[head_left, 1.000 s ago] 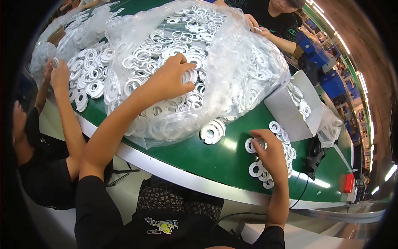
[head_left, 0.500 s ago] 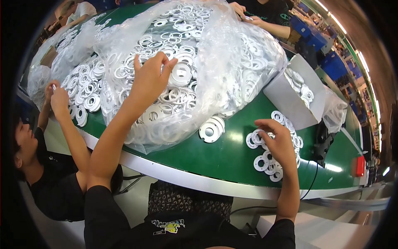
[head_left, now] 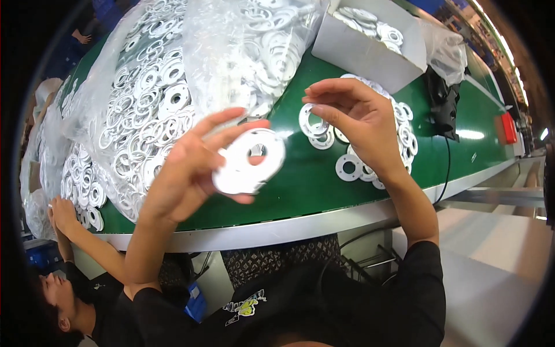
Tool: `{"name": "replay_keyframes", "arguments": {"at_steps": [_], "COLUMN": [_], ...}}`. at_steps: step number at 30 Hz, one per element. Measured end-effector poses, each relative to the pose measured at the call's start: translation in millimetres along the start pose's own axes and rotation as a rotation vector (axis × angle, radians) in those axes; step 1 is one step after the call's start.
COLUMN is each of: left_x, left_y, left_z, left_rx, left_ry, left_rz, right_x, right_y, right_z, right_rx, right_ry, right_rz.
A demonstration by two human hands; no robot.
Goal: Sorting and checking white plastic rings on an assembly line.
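My left hand point(head_left: 185, 170) holds a white flat ring disc point(head_left: 269, 156) with a round centre hole, slightly blurred. The fingers spread around and behind the disc, one fingertip showing through the hole. My right hand point(head_left: 361, 121) is open above the green tabletop, its fingers curved and its thumb apart from them. Its thumb tip overlaps a white ring point(head_left: 304, 120) at the left end of a loose group of rings point(head_left: 348, 168). The palm and wrist hide part of that group. Left of my hands, many white rings point(head_left: 147, 78) lie in a pile on clear plastic.
A large clear plastic bag point(head_left: 211, 52) of rings lies on the green table point(head_left: 277, 199). A grey-white box point(head_left: 364, 55) with discs stands behind my right hand. Further right are black plastic point(head_left: 444, 107) and a red box point(head_left: 508, 128). A co-worker's hands point(head_left: 63, 217) are at far left.
My left hand has come from above the ring pile toward my right hand, now with a disc in view. The whole view has shifted, so bag and box appear further left and higher.
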State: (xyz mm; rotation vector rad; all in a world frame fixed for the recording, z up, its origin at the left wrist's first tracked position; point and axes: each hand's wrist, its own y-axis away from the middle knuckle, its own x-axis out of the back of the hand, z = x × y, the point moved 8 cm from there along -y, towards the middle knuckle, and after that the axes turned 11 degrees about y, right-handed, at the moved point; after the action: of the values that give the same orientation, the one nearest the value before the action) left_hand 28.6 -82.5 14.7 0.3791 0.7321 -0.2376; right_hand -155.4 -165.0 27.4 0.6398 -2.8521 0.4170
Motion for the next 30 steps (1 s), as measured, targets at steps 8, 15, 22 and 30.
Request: {"name": "replay_keyframes", "arguments": {"at_steps": [8,15,22,30], "left_x": [6,2,8,9], "left_y": [-8,-7,-13,-14], "left_z": [-78,-73,-71,-67], "left_rx": [0.329,0.212,0.181,0.123], "left_ry": [0.065,0.235,0.105,0.051], "left_rz": [0.028,-0.065,0.048,0.032], "right_x": [-44,-53,-32,-38], "right_y": [26,29,21,17], "right_z": [-1,0,11,-2], "right_rx": [0.012,0.231,0.028,0.190], "right_ry": [-0.137,0.082,0.019,0.302], "right_rz": [-0.226,-0.093,-0.076,-0.137]}}
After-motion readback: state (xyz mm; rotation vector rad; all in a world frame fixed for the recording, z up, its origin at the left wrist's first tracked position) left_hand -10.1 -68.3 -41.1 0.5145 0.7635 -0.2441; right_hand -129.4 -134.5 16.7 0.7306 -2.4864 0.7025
